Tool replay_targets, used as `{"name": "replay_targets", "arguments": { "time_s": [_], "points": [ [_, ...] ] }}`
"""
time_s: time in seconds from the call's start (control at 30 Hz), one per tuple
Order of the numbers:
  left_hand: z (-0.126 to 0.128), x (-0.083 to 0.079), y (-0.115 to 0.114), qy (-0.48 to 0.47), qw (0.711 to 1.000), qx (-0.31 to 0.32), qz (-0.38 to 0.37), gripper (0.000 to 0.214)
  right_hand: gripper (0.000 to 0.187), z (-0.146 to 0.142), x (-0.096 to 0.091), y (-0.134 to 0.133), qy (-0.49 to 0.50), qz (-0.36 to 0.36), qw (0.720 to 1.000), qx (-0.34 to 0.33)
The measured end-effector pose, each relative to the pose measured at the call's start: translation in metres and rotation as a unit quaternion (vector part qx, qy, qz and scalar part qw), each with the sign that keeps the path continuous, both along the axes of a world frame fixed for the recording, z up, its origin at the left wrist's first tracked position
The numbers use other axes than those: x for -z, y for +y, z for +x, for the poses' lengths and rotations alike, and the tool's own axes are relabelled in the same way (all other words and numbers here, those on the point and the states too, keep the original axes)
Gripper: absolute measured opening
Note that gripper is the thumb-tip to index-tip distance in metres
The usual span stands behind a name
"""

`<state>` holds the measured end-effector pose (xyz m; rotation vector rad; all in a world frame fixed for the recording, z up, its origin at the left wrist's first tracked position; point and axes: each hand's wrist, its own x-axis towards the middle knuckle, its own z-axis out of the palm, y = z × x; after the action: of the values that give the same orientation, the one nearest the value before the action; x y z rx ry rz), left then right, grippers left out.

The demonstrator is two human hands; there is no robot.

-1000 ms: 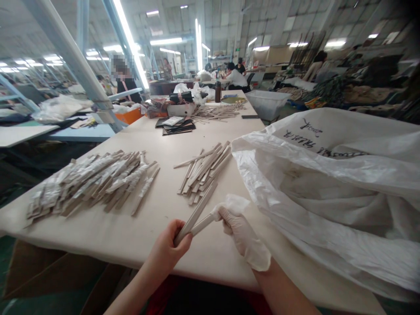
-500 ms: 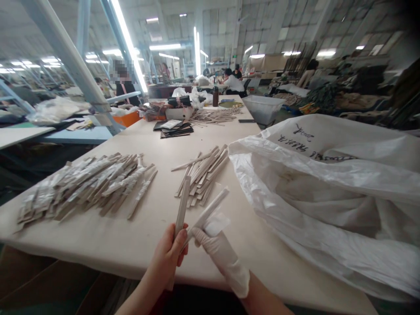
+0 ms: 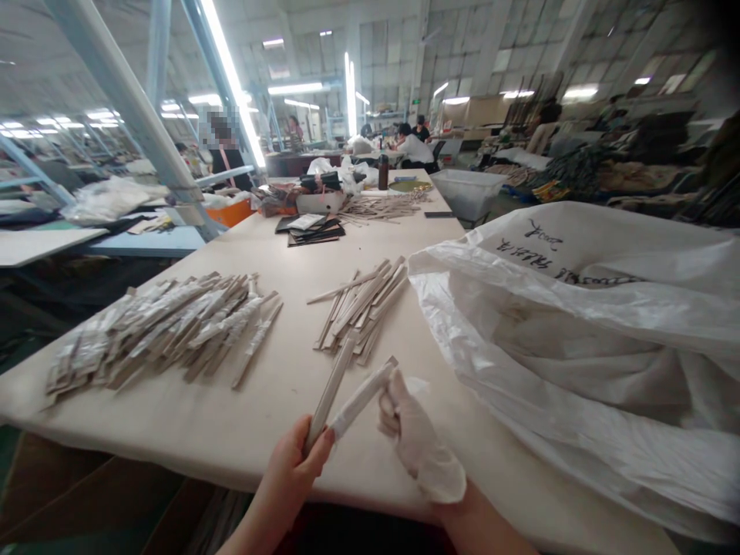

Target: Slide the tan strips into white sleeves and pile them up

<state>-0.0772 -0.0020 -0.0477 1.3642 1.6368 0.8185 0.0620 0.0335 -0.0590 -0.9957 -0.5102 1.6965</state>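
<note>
My bare left hand is closed around the lower ends of flat beige strips and a second strip bundle partly wrapped in clear plastic. These two fan apart in a V above the tabletop. My right hand, in a white glove, is closed with its fingertips at the upper end of the wrapped bundle. Some clear plastic film sticks out behind those fingers; what lies inside the grip is partly hidden. Just beyond lies a pile of loose beige strips.
Many plastic-wrapped strip bundles are heaped on the left of the table. A large white sack covers the right side. Farther back are dark flat pouches, a bottle and a plastic bin. Other people sit or stand beyond.
My right hand has slid up from the lower part of the wrapped bundle to its upper end. My left hand and the strips have dropped slightly lower in view.
</note>
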Motion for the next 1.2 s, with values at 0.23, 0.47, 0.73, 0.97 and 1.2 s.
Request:
{"name": "replay_targets", "arguments": {
  "time_s": [0.23, 0.47, 0.73, 0.97, 1.2],
  "points": [
    [-0.016, -0.003, 0.017, 0.057, 0.995, -0.06, 0.05, 0.025, 0.04, -0.008, 0.002, 0.001, 0.054, -0.026, 0.996, -0.062],
    [-0.104, -0.044, 0.094, 0.138, 0.97, -0.159, 0.121, 0.018, 0.025, 0.025, 0.002, 0.015, 0.21, -0.043, 0.973, -0.083],
    [0.0, -0.007, 0.041, -0.029, 0.998, 0.049, 0.004, 0.028, 0.029, 0.015, 0.005, 0.01, 0.145, 0.026, 0.988, -0.041],
    [0.034, -0.013, 0.037, -0.097, 0.994, 0.031, -0.035, 0.019, 0.025, 0.023, 0.002, -0.001, 0.006, 0.083, 0.995, -0.048],
    [0.005, -0.028, 0.009, -0.073, 0.988, 0.116, -0.065, 0.035, 0.037, 0.045, 0.0, 0.013, -0.04, 0.002, 0.999, 0.0]
  ]
}}
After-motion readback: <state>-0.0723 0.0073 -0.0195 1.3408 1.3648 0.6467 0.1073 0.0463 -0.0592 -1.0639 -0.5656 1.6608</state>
